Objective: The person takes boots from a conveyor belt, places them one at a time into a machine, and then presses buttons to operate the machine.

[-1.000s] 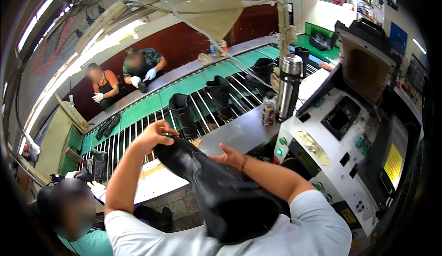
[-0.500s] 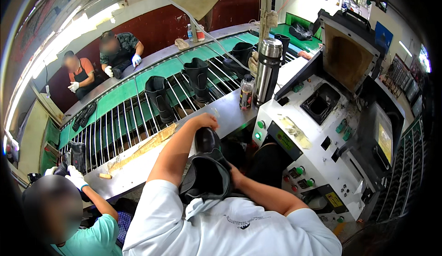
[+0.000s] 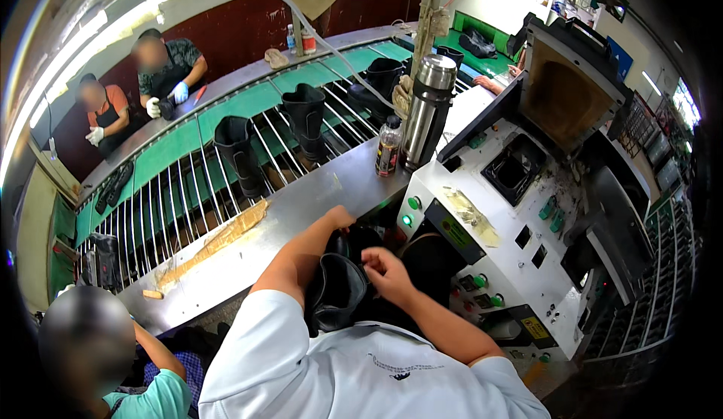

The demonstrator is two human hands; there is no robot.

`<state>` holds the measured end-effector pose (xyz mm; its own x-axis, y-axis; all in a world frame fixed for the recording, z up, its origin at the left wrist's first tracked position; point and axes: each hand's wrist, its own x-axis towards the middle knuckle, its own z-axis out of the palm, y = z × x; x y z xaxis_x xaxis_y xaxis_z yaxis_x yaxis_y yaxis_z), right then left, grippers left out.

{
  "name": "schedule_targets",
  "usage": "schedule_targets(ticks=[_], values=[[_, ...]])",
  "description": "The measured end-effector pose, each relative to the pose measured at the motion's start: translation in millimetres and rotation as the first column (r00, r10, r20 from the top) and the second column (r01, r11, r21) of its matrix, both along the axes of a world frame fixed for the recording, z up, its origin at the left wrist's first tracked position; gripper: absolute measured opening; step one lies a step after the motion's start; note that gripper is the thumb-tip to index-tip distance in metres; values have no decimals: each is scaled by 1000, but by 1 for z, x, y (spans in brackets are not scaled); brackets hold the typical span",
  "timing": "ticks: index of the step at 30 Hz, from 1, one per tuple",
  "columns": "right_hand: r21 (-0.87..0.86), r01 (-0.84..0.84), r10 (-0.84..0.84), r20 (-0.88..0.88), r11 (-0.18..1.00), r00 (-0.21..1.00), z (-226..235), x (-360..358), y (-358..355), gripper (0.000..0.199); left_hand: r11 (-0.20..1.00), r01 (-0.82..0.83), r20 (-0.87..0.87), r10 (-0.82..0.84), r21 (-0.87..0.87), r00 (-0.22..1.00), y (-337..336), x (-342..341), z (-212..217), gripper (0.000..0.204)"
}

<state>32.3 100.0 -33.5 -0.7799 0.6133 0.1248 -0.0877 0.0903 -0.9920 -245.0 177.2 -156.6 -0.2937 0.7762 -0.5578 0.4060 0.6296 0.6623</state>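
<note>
Black boot (image 3: pixel 331 298), tall and hollow, sits between the person's chest and the metal desk (image 3: pixel 301 193), its mouth turned up toward the chest, seemingly so the torso can steady it. The left hand (image 3: pixel 341 217) reaches past the boot's far end; its fingers are mostly hidden, so I cannot tell how far that grip is closed, or on what. The right hand (image 3: pixel 388 274) has its fingers partly curled beside the shaft; whether this grip pinches the rim or only hovers there, I cannot tell. Inside the boot, only shadow shows. Beyond the desk, 3 other boots (image 3: pixel 238 155) stand upright on a rack of metal rods (image 3: pixel 184 212), probably so their soles bear the weight. A capped steel flask (image 3: pixel 429 114) and small bottle (image 3: pixel 388 146) stand at the desk's right end, apparently out of the hands' way; their contents are hidden. At right, a white machine (image 3: pixel 482 227) has its lid (image 3: pixel 568 91) raised over a dark recess (image 3: pixel 515 169).
</note>
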Motion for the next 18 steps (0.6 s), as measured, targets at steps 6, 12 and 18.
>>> schedule_targets(ticks=[6, 12, 18], values=[[646, -316, 371, 54, 695, 927, 127, -29, 26, 49, 849, -481, 497, 326, 221, 804, 9, 35, 53, 17], [621, -719, 353, 627, 311, 694, 146, -66, 24, 48, 715, -562, 610, 239, 416, 756, -49, 19, 71, 14], [655, -752, 89, 747, 74, 659, 151, -88, -4, 15, 598, -545, 163, 572, 588, 804, -195, 49, 53, 23]])
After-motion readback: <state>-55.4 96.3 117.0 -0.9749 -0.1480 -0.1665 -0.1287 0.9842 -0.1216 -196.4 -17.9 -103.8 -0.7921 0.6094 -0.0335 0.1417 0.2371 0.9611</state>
